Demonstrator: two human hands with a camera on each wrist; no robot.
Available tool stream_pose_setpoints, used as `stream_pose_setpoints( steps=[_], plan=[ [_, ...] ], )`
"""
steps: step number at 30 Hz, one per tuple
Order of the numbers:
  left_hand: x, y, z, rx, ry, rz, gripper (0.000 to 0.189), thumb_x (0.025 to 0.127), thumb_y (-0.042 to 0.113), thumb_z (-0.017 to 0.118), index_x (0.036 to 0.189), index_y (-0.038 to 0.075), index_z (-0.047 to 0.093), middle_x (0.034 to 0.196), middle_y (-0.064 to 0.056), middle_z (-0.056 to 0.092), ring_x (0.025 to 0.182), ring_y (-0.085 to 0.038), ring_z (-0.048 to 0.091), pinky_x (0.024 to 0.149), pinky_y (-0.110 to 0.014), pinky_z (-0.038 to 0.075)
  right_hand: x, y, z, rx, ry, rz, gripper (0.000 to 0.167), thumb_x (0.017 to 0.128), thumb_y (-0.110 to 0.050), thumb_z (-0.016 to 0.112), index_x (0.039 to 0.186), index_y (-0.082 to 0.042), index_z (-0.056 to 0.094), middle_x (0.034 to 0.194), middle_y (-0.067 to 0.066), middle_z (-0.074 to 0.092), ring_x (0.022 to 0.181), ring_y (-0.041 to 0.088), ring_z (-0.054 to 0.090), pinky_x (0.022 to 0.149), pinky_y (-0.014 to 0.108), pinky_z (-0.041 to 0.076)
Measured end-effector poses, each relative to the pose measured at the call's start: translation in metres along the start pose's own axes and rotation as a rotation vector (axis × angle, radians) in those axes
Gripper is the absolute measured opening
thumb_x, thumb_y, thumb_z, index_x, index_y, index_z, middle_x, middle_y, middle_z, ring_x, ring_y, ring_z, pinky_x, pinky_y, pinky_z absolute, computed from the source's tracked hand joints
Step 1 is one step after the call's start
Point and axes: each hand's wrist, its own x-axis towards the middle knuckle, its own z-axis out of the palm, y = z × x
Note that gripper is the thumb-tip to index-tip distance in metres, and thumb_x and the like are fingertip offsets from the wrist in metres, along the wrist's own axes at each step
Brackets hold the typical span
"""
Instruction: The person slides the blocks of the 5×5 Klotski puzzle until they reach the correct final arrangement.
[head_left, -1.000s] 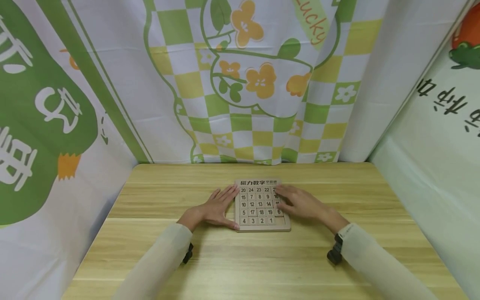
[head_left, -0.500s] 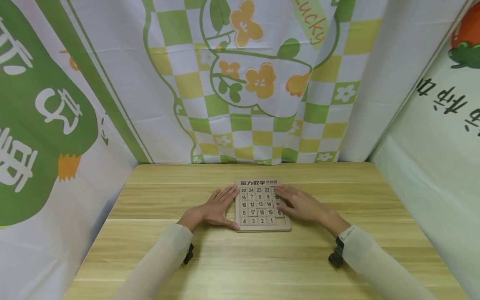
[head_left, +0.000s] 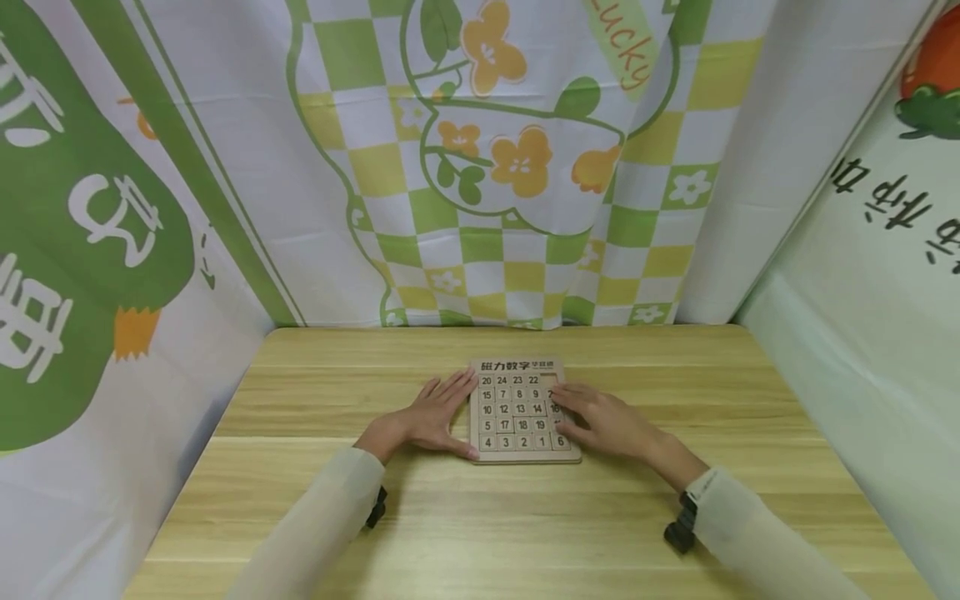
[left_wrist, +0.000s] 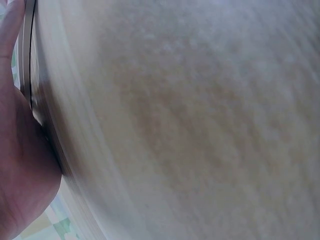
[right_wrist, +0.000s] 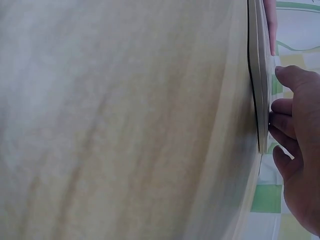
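A wooden sliding number puzzle (head_left: 525, 457) lies flat on the table in the head view, its tiles in rows under a printed heading. My left hand (head_left: 431, 419) spreads along the left edge, fingertips at the upper side and thumb at the lower left corner. Over the right column, my right hand (head_left: 603, 419) touches tiles with its fingertips and hides part of their numbers. The 6 tile (head_left: 560, 442) sits in the bottom right corner; the top right slot (head_left: 550, 380) has no tile. In the right wrist view, slightly bent fingers of my right hand (right_wrist: 307, 130) meet the puzzle's edge (right_wrist: 257, 65).
The wood-grain table (head_left: 517, 533) extends around the puzzle. Behind it hangs a green and yellow checked curtain (head_left: 480, 250), with printed white cloths at the left and right sides. A black device (head_left: 680, 525) is strapped on the right wrist.
My right hand has slid toward me, moving the right-column tiles down one place. The gap has shifted from the bottom right to the top right. My left hand stays put.
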Motion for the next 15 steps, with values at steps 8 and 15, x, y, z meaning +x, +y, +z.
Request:
stream_pose_setpoints(
  steps=[8, 15],
  plan=[
    [0.0010, -0.0024, 0.0023, 0.012, 0.003, 0.008, 0.141, 0.074, 0.096, 0.060, 0.171, 0.020, -0.009, 0.177, -0.001, -0.014, 0.164, -0.022, -0.010, 0.130, -0.055, -0.008, 0.0004, 0.0010, -0.0016, -0.001, -0.014, -0.003, 0.058, 0.102, -0.032, 0.071, 0.147, 0.002, 0.059, 0.154, 0.023, 0.055, 0.142, 0.042, 0.053, 0.118, 0.057, 0.043],
    [0.0004, -0.0010, 0.0002, -0.007, 0.002, 0.010, 0.142, 0.073, 0.096, 0.061, 0.171, 0.020, -0.008, 0.178, -0.002, -0.014, 0.164, -0.022, -0.010, 0.130, -0.055, -0.009, 0.0029, 0.0003, -0.0054, -0.007, -0.004, -0.016, 0.057, 0.103, -0.032, 0.070, 0.146, 0.003, 0.060, 0.152, 0.024, 0.057, 0.140, 0.043, 0.055, 0.116, 0.058, 0.045]
  ],
)
